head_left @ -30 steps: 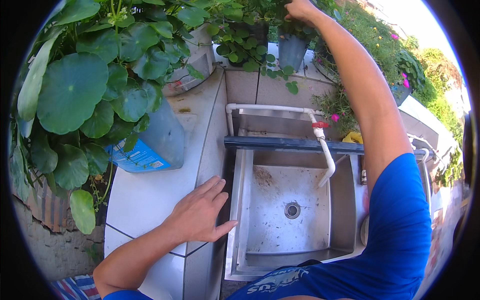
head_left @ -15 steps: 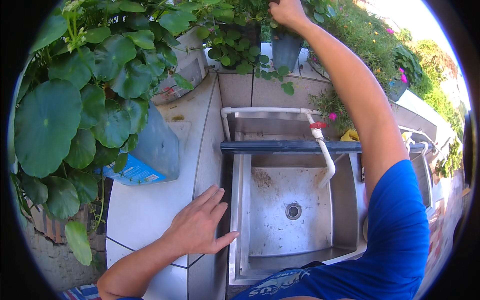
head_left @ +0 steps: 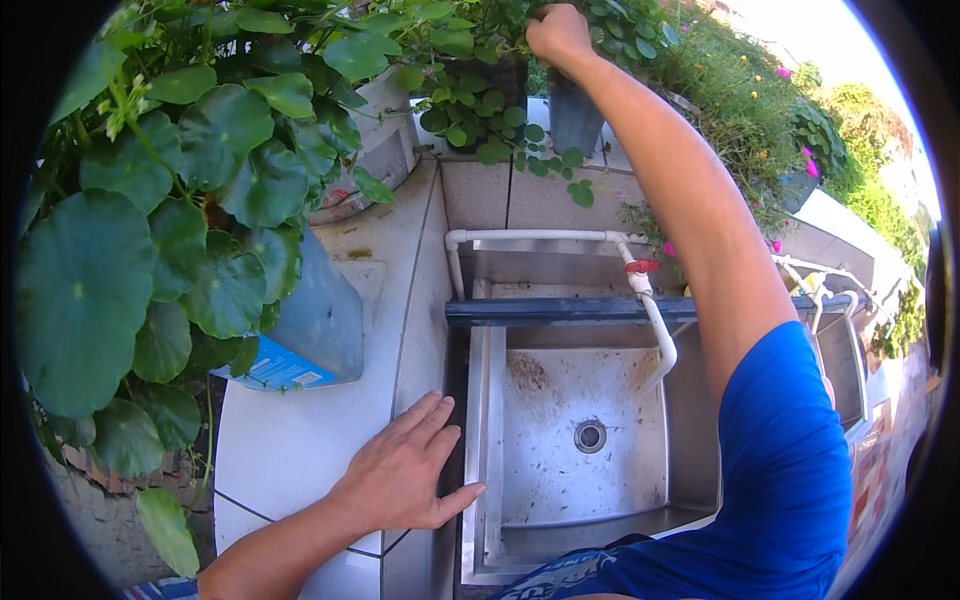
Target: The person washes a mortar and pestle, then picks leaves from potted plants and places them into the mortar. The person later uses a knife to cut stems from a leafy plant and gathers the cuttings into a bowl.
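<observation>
My left hand (head_left: 405, 475) rests palm down with its fingers stretched out at the tiled ledge's edge. Its thumb reaches to the left rim of a steel sink (head_left: 585, 480). Far ahead, my right arm stretches over the sink into green foliage. There my right hand (head_left: 560, 38) is closed, its fingers curled among the leaves above a grey-blue pot (head_left: 573, 115). Whatever those fingers hold is hidden. Trailing round-leaved stems (head_left: 480, 105) hang beside the pot, just left of the hand.
A white pipe with a red valve handle (head_left: 641, 266) bends down over the sink, above a dark bar (head_left: 560, 312). Large-leaved plants (head_left: 90, 300) and a blue-grey plastic container (head_left: 320, 320) crowd the left ledge (head_left: 310, 440). Pink-flowered greenery (head_left: 730, 110) lines the far right.
My right hand has shifted slightly left and lower in the picture, still among the leaves. The whole view has tilted a little; my left hand keeps its place on the ledge.
</observation>
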